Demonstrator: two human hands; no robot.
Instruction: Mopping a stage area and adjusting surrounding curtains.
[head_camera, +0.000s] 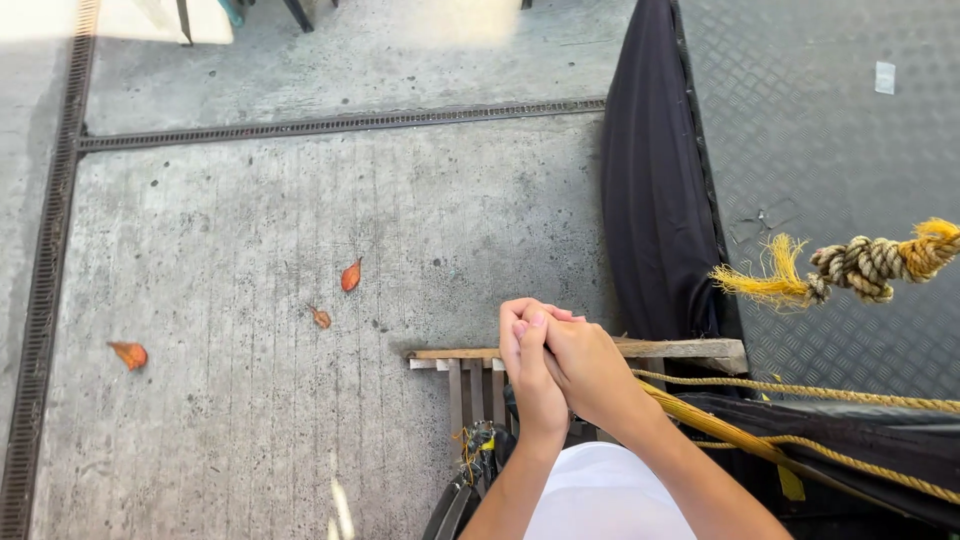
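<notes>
Concrete below; clasped left hand (530, 365) and right hand (590, 370) seemingly hold nothing.

Left hand (530, 360) and right hand (585, 365) clasped, palms and anything between them hidden, knotted rope (865, 265) cut off by right edge, wooden pallet (470, 380) partly hidden behind arms, black tarp (655, 190) cut off at top

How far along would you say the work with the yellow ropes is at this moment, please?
Done: one rope end is already knotted, its tip frayed. In hand: nothing clearly; the left hand and right hand are clasped together above a wooden frame. Left: yellow ropes stretch loose across the black cloth.
</notes>
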